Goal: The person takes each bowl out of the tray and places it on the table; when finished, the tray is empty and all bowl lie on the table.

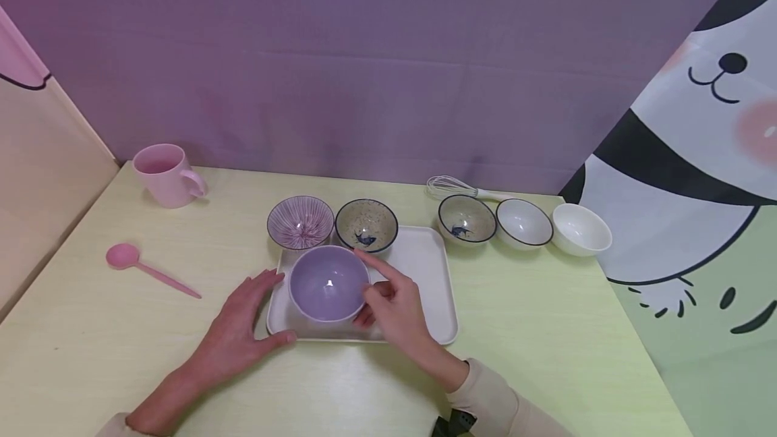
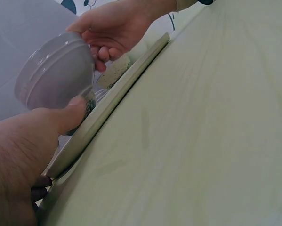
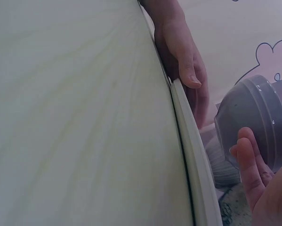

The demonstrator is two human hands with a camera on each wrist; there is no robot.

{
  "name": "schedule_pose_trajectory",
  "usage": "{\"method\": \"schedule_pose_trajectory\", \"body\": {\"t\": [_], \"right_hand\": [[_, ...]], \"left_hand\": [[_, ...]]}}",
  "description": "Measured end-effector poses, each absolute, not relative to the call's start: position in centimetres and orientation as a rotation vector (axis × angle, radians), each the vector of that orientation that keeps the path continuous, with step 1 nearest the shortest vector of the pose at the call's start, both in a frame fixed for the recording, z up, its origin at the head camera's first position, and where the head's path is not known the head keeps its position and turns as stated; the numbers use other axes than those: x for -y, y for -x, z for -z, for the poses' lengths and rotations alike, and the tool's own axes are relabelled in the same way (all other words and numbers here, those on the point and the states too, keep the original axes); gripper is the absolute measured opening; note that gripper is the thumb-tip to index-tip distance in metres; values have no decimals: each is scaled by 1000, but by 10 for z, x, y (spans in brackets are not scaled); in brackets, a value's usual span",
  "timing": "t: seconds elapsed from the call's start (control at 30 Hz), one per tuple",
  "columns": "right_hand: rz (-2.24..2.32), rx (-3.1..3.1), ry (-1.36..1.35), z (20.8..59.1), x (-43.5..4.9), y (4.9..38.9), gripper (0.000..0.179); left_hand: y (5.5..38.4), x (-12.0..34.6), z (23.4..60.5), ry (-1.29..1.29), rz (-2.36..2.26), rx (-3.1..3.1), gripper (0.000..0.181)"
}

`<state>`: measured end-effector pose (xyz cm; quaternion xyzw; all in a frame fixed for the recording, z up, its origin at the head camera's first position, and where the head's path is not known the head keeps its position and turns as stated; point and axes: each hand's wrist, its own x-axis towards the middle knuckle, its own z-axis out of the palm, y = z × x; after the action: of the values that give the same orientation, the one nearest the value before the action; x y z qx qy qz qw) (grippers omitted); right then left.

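My right hand [image 1: 397, 309] holds a plain lilac bowl [image 1: 328, 285] at the right side of its rim, index finger stretched along it. Both wrist views show the lilac bowl [image 2: 56, 75] raised above a white rectangular tray [image 1: 423, 282]. Over at the tray's left edge is my left hand [image 1: 239, 329], its fingers spread and touching the tray's side, thumb near the front corner. Behind the lilac bowl stand a purple-striped bowl [image 1: 300, 222] and a speckled bowl with a blue motif [image 1: 367, 224], side by side at the tray's back edge.
To the right, a row holds another speckled bowl [image 1: 467, 219], a dark-rimmed white bowl [image 1: 524, 223] and a plain white bowl [image 1: 581, 229]. A whisk [image 1: 458, 187] lies behind them. On the left are a pink mug [image 1: 166, 177] and a pink spoon [image 1: 124, 256].
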<state>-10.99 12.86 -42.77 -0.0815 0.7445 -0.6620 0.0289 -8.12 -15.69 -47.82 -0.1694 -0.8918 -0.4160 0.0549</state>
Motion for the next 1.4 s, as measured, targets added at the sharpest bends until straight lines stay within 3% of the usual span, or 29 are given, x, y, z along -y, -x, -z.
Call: {"method": "schedule_pose_trajectory", "body": {"t": [0.13,0.23,1.4], "right_hand": [[2040,-2352,287,426,-142,109,64],[2033,-2391,305,425,-153,108,64],[2165,-2509,70,416,-256,83,59]], "left_hand": [[81,158,483,563,1190,2690,64],[81,158,485,586,1157,2686,57],[81,158,483,596,1123,2696,57]]}}
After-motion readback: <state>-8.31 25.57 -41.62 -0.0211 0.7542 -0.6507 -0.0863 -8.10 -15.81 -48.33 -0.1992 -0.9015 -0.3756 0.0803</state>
